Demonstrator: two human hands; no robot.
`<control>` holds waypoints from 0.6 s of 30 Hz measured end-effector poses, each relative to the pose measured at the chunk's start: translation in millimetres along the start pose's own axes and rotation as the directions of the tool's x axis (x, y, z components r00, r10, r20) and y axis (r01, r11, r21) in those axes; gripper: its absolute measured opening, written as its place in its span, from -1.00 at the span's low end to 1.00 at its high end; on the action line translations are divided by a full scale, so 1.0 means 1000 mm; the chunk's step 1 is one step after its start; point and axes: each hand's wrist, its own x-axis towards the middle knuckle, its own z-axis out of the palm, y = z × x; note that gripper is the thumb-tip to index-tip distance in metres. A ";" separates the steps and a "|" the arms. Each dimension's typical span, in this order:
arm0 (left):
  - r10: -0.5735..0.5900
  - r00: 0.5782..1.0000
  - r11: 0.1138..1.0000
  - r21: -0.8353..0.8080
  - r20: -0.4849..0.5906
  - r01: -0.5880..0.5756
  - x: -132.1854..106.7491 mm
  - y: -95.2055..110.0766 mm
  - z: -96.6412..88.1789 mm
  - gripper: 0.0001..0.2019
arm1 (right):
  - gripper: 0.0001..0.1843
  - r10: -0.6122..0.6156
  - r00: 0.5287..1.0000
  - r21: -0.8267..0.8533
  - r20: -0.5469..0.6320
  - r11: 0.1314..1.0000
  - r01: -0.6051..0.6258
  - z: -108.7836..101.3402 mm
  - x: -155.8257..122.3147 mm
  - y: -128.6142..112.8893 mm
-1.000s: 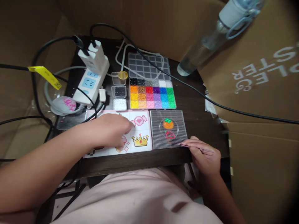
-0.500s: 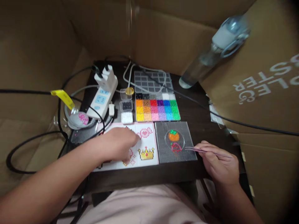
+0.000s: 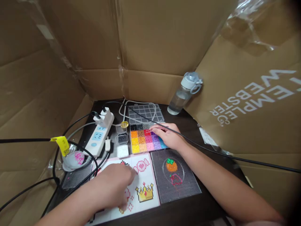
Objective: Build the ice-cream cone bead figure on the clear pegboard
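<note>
My left hand rests knuckles-up on a pink pattern sheet with pixel drawings of a candy and a crown, fingers curled onto the paper. My right hand lies over a tray of coloured beads, fingers pinched on thin tweezers whose tips reach the red compartment. A clear square pegboard in front of the tray carries an orange bead fruit with a green top and a pink outline below it.
A white power strip with plugs and black cables sits at the left. Small clear boxes of black and white beads stand beside the tray, its clear lid behind. A water bottle stands at the back right. Cardboard walls surround the dark table.
My right hand has moved with the tweezers from the table's front edge, by the pegboard, up to the bead tray. The view has tilted up. My left hand stays on the sheet.
</note>
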 end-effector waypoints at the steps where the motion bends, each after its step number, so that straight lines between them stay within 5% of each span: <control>1: 0.001 1.000 1.000 -0.002 0.010 -0.001 0.000 0.001 -0.001 -0.54 | -0.79 0.000 1.000 -0.014 0.019 1.000 0.001 0.004 0.004 0.002; 8: -0.017 0.996 1.000 -0.023 0.089 0.019 -0.001 0.008 -0.012 -0.55 | -0.76 0.105 0.994 -0.140 0.042 0.985 -0.098 0.022 0.011 0.014; 18: 0.007 0.997 1.000 -0.021 0.074 -0.005 -0.002 0.006 -0.009 -0.53 | -0.77 0.115 0.993 -0.054 0.033 0.992 -0.113 0.028 0.010 0.013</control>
